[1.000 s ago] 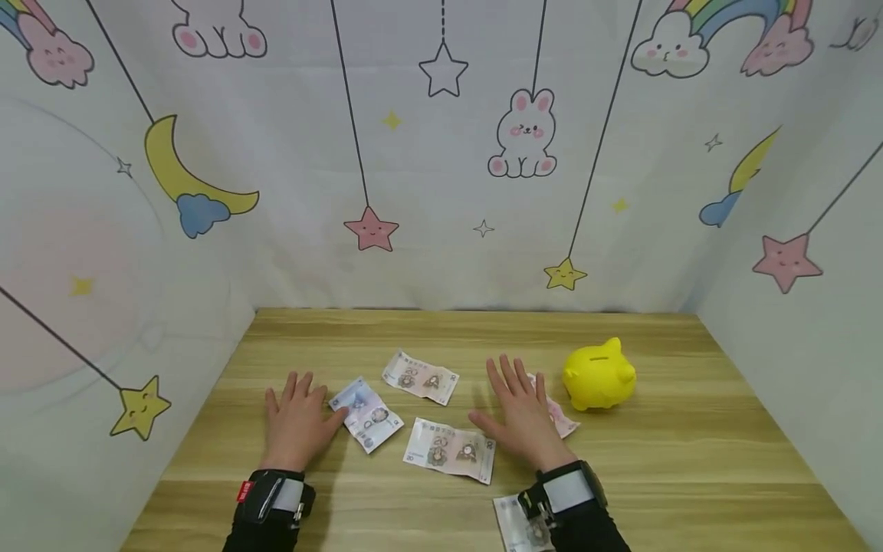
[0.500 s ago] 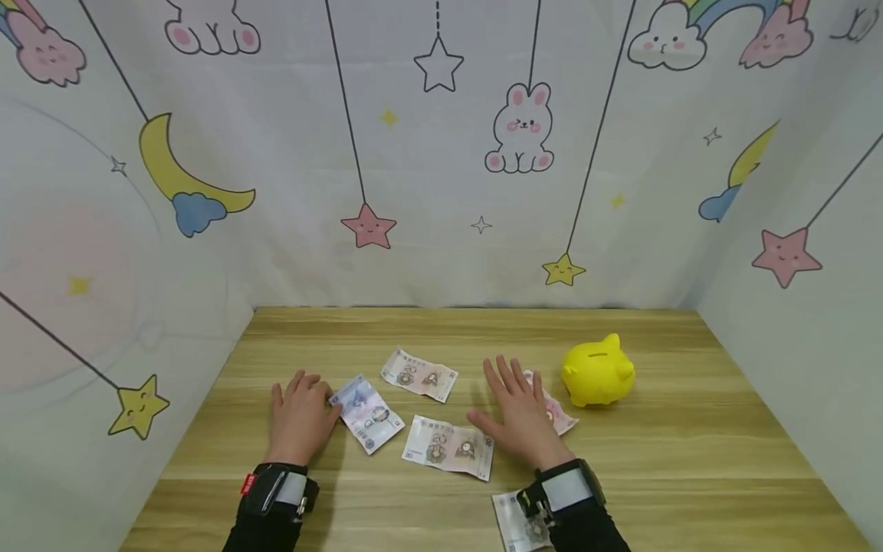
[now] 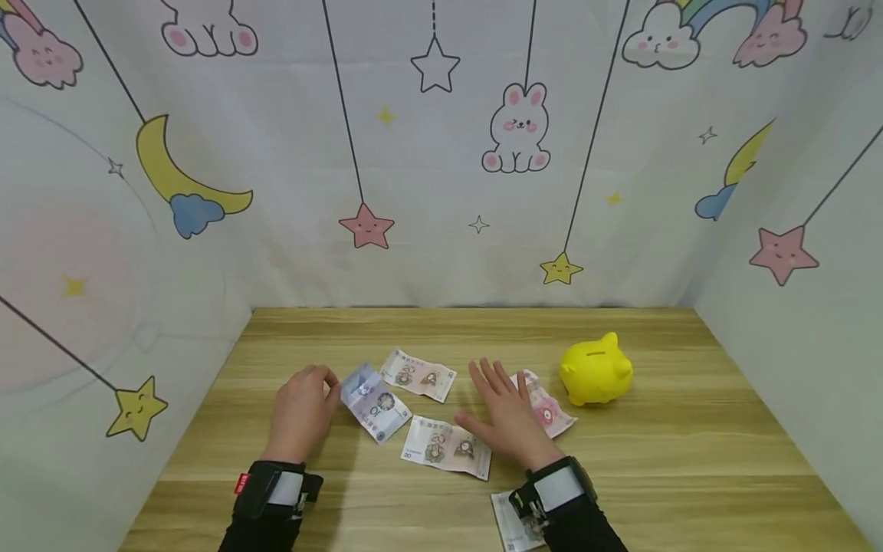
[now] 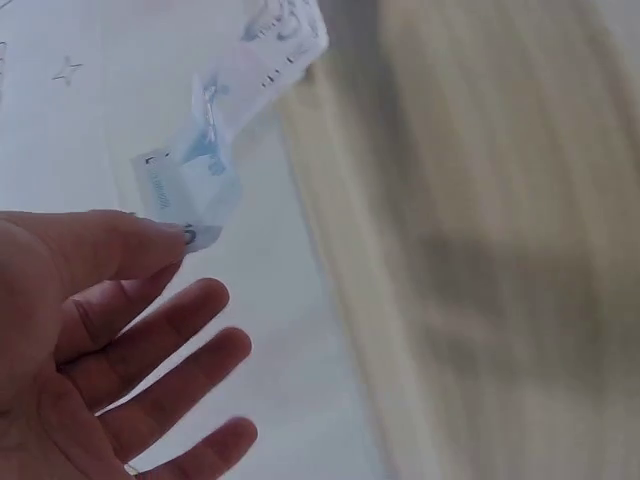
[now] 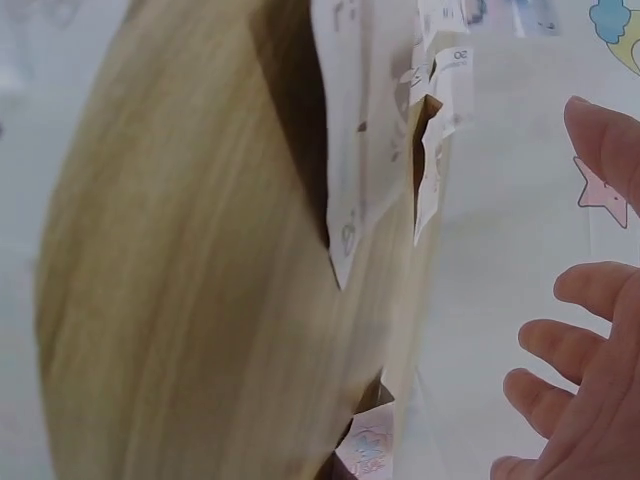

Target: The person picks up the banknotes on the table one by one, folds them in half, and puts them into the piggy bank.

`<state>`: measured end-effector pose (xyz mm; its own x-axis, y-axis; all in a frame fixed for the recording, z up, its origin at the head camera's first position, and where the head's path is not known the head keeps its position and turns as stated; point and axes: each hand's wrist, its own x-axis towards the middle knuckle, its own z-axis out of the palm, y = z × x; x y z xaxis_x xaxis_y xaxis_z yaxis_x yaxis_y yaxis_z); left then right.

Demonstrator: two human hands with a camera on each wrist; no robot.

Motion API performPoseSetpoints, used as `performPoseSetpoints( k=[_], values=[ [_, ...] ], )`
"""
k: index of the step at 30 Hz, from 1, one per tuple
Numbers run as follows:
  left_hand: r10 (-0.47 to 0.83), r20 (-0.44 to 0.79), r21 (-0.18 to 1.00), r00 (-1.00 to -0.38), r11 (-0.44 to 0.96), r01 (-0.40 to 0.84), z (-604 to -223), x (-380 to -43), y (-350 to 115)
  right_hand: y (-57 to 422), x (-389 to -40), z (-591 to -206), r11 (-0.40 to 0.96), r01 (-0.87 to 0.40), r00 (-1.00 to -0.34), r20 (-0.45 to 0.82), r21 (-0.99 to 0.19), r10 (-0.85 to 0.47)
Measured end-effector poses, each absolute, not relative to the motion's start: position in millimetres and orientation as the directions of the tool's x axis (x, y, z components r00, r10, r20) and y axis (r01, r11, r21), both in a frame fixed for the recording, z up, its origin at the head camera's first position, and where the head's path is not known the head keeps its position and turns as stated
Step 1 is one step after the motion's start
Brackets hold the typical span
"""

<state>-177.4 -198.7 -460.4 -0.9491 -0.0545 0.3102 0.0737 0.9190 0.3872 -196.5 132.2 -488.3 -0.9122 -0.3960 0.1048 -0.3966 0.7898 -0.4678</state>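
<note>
My left hand (image 3: 300, 414) pinches a blue banknote (image 3: 375, 404) by one corner, thumb against forefinger, the other fingers apart. The note lies aslant left of the middle of the table (image 3: 690, 460), seemingly raised at my end. My right hand (image 3: 505, 418) grips nothing: its fingers are spread, partly covering a pink banknote (image 3: 545, 406) near a yellow piggy bank (image 3: 596, 372). I can't tell whether that palm touches anything.

With so little paper in my pinch, the note could slip out, and a hard tug might deepen its crease or tear it. Its free edge sits just beside the far brown note (image 3: 418, 375) and the near brown note (image 3: 447, 448), so a low sweep could push them askew. My right wrist strap (image 3: 559, 491) is over part of a grey note (image 3: 513, 525), which a careless arm might drag.

From the head, my left fingertips are hidden; the left wrist view shows the pinch and the buckled paper. The right wrist view shows note edges curling off the wood; only the head view shows the piggy bank.
</note>
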Motion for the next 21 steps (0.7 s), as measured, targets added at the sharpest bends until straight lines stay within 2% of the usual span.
performPoseSetpoints(
  k=[4, 9, 15, 21],
  values=[
    [-0.047, 0.358, 0.441, -0.933, 0.889, 0.124, -447, -174, -196, 132, -197, -485, 0.768, -0.398, -0.909, 0.104, -0.501, -0.403],
    [-0.043, 0.437, 0.496, -0.898, 0.845, 0.201, -432, -170, -190, 133, -198, -478, 0.671, -0.404, -0.891, 0.103, -0.621, -0.442],
    [-0.06, 0.505, 0.57, -0.861, 0.772, 0.281, -425, -166, -178, 131, -200, -467, 0.542, -0.319, -0.897, 0.063, -0.777, -0.438],
    [-0.086, 0.582, 0.605, -0.809, 0.71, 0.36, -421, -162, -164, 133, -205, -456, 0.326, -0.263, -0.886, 0.093, -0.908, -0.455]
  ],
)
